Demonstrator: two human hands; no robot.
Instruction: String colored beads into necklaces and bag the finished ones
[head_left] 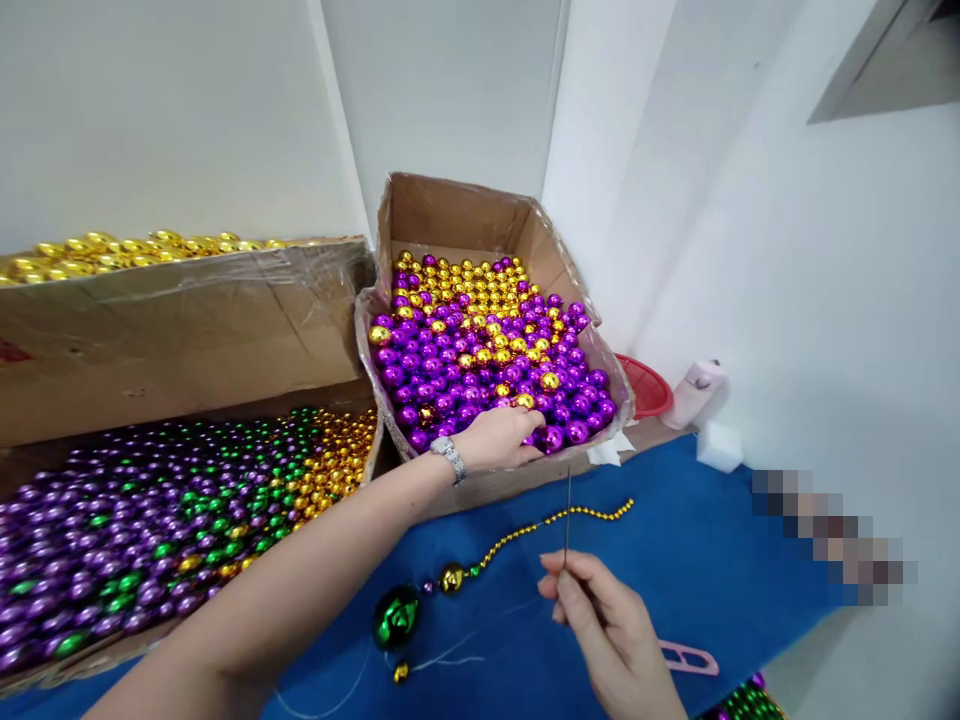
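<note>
My left hand (501,437), with a wristwatch (448,459) at its wrist, reaches over the front edge of a cardboard box (457,490) of purple and gold beads. Its fingers and thumb close round a purple bead (536,438), partly hidden. Upright in my right hand (604,620) is a long thin needle (568,510), pinched between thumb and fingers. Behind the needle, a string of small gold beads (517,537) lies on the blue cloth (637,540). It leads to a larger gold bead (451,578) and a big green ball (396,617). A small gold bead (401,672) lies beside loose clear thread (450,660).
Left stands a long box of purple, green and gold beads (225,500), below a carton (172,335) topped with gold beads. A red basket (646,387), a pink container (696,392) and a white block (720,445) line the wall. A pink handle (688,658) lies near my right hand.
</note>
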